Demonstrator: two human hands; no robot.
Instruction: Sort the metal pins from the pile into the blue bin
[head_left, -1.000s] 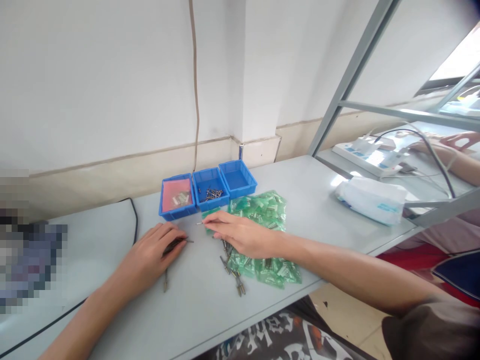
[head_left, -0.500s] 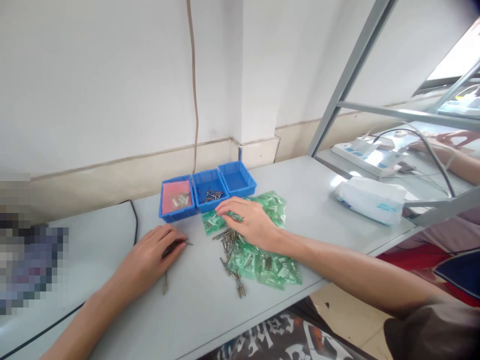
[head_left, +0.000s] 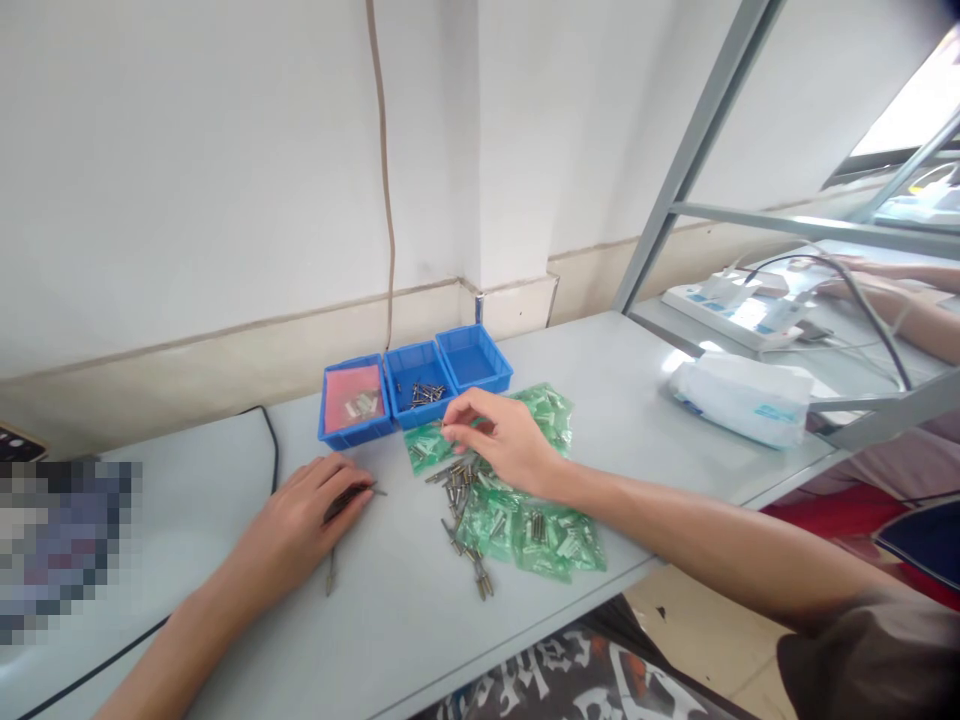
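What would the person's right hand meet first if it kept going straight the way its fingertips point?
The right hand points left and slightly away, toward the middle blue bin holding small metal parts. It would probably meet that bin's near wall first, though depth is hard to judge.

Glossy plastic bags [head_left: 525, 520], metal pins [head_left: 457, 490].

A pixelated patch [head_left: 64, 545] at the frame's left edge hides whatever lies there. The left hand [head_left: 300, 525] covers most of a dark tool [head_left: 346, 494]. The parts in the middle bin [head_left: 421, 380] are too small to tell.
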